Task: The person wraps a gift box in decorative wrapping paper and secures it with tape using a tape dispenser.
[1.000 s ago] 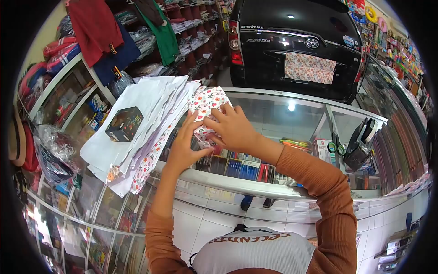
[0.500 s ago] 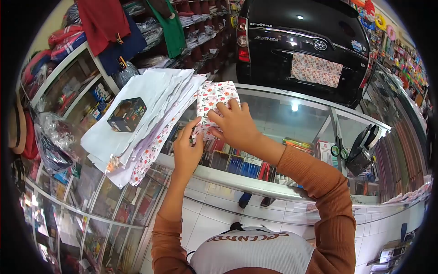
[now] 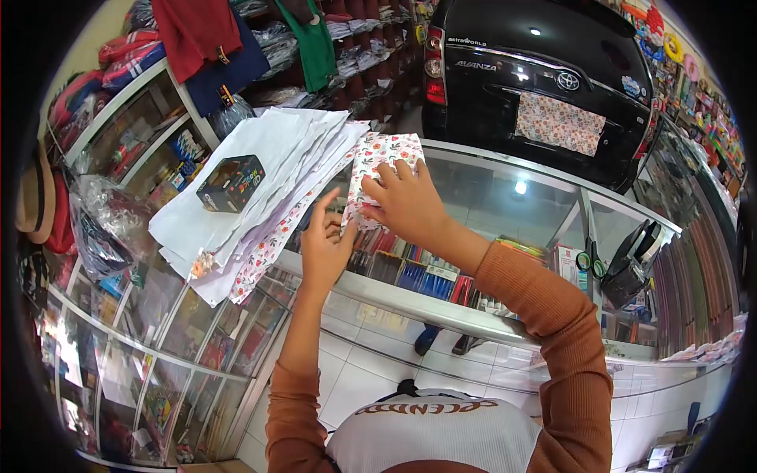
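Note:
A flat package in white paper with red flowers [image 3: 386, 146] lies on the glass counter. My right hand [image 3: 410, 203] rests on top of it, fingers spread and slightly bent across the paper. Beside the package's lower left edge is my left hand [image 3: 325, 246], its thumb and fingers apart, with the fingertips close to the paper. Left of the package lies a stack of large paper sheets [image 3: 276, 146], white on top with floral sheets underneath. A small dark box [image 3: 230, 184] sits on that stack.
Scissors [image 3: 590, 256] and a black tape dispenser [image 3: 633, 264] stand on the right of the glass counter [image 3: 473, 177]. Pens [image 3: 426, 277] show under the glass. A black car [image 3: 544, 59] is parked behind. Bagged goods [image 3: 106, 221] hang at left.
The view has shifted a little. My left fingers have opened and drawn slightly off the package's edge, while my right hand stays on the package with its fingers moved slightly.

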Motion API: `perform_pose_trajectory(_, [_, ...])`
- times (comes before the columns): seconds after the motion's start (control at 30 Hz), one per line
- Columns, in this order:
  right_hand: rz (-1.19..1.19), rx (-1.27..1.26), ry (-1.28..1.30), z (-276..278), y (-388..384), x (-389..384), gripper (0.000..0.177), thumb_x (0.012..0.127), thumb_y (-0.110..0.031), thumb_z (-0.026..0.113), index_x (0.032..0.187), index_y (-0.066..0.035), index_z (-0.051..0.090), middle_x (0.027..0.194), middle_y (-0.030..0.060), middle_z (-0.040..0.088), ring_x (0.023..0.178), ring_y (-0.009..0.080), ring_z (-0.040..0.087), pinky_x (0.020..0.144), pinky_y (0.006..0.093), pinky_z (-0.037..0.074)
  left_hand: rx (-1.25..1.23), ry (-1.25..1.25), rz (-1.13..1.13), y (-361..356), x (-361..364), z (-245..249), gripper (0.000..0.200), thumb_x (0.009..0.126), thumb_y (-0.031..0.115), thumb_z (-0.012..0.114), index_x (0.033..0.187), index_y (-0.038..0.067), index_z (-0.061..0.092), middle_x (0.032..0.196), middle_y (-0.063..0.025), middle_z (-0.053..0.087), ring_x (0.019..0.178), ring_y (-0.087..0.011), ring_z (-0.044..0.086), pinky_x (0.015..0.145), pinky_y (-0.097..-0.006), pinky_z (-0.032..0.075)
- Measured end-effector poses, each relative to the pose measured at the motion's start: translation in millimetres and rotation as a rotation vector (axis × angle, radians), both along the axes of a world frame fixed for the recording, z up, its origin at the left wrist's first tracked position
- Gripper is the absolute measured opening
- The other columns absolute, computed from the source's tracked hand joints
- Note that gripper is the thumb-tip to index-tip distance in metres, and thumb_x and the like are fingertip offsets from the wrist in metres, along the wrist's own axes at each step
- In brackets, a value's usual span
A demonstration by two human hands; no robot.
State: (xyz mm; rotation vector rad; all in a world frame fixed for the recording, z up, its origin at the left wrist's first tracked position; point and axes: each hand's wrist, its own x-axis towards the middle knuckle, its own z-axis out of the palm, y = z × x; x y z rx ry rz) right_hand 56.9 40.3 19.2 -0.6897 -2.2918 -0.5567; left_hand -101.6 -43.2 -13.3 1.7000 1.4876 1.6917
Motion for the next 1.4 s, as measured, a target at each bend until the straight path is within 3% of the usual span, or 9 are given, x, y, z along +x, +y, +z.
perform_pose_trajectory(0.13, [-0.002,0.0,-0.002,1.2,-1.5,0.8,0.038,0.083,-0.042,0.063,0.106,-0.014,0.056,0.104,0.009,0.055,0.098,0.0277,0.052,0.087,0.0508,0.04,-0.148,-0.413,-0.312,-9.3,-19.4,-0.9,0.062,0.084,-0.008,0.059,0.14,0.009,0.037,0.094,-0.0089,0.064,0.084,-0.0127,0.063,0.079,-0.0286,0.056])
perform_pose_trajectory(0.37, [0.011,0.034,0.011,-2.7,1.8,-1.2,0.036,0.083,-0.041,0.063,0.107,-0.015,0.055,0.098,0.0069,0.055,0.097,0.0267,0.052,0.089,0.0552,0.041,-0.176,0.001,-0.24,12.4,-25.3,15.0,0.071,0.076,-0.004,0.073,0.138,0.01,0.042,0.083,-0.0048,0.058,0.068,-0.0089,0.06,0.066,-0.0241,0.056])
perform_pose_trajectory(0.5, [0.049,0.016,0.001,1.0,1.1,4.3,0.033,0.086,-0.038,0.06,0.107,-0.012,0.055,0.099,0.0087,0.054,0.096,0.0271,0.051,0.086,0.0493,0.039,-0.022,0.392,-0.112,28.5,-22.3,27.8,0.065,0.066,0.004,0.081,0.126,0.012,0.055,0.094,-0.0043,0.055,0.085,-0.0133,0.059,0.07,-0.0259,0.052])
perform_pose_trajectory(0.67, [0.134,-0.097,-0.02,6.9,2.8,12.1,0.036,0.087,-0.039,0.058,0.109,-0.012,0.055,0.101,0.0092,0.053,0.097,0.0274,0.05,0.085,0.0482,0.039,0.085,0.495,-0.111,41.6,-26.9,22.6,0.046,0.061,0.012,0.084,0.103,0.007,0.064,0.116,-0.0083,0.05,0.11,-0.0261,0.052,0.092,-0.036,0.046])
perform_pose_trajectory(0.97, [0.15,-0.003,-0.047,4.7,10.0,11.6,0.039,0.077,-0.031,0.07,0.11,-0.015,0.056,0.107,0.006,0.056,0.101,0.0247,0.053,0.084,0.0475,0.04,0.227,0.712,-0.184,48.4,-27.8,26.4,0.047,0.065,0.016,0.082,0.106,0.008,0.061,0.136,-0.0057,0.05,0.128,-0.0319,0.043,0.104,-0.042,0.037])
perform_pose_trajectory(1.2, [0.49,-0.682,0.136,25.2,33.1,55.0,0.051,0.085,-0.03,0.067,0.126,-0.008,0.046,0.118,0.0148,0.052,0.113,0.036,0.049,0.094,0.0441,0.04,0.171,0.626,-0.141,48.2,-27.0,24.2,0.046,0.068,0.025,0.082,0.103,0.005,0.059,0.126,-0.0107,0.057,0.124,-0.0336,0.046,0.102,-0.0416,0.039])
perform_pose_trajectory(1.3, [0.317,-0.78,0.286,10.4,8.4,85.3,0.073,0.079,-0.035,0.074,0.134,-0.008,0.034,0.127,0.0181,0.047,0.124,0.034,0.043,0.099,0.042,0.037,0.208,0.583,-0.096,48.3,-26.8,17.8,0.046,0.067,0.024,0.083,0.101,0.004,0.059,0.123,-0.0132,0.058,0.12,-0.0341,0.047,0.1,-0.041,0.04])
perform_pose_trajectory(1.33, [0.242,-0.906,0.225,6.3,3.3,93.1,0.084,0.079,-0.025,0.077,0.14,-0.007,0.022,0.136,0.0167,0.043,0.134,0.0269,0.035,0.101,0.0443,0.04,0.227,0.567,-0.079,51.0,-25.2,17.0,0.046,0.067,0.024,0.083,0.1,0.004,0.058,0.122,-0.0138,0.059,0.119,-0.0342,0.048,0.099,-0.0408,0.041])
perform_pose_trajectory(1.4, [0.288,-0.948,0.295,-4.8,10.3,93.1,0.08,0.079,-0.02,0.077,0.139,-0.007,0.025,0.134,0.0153,0.045,0.13,0.0259,0.041,0.098,0.0413,0.043,0.242,0.52,-0.087,51.7,-19.0,19.0,0.045,0.066,0.024,0.084,0.098,0.004,0.058,0.119,-0.0141,0.059,0.116,-0.0338,0.049,0.097,-0.0404,0.042])
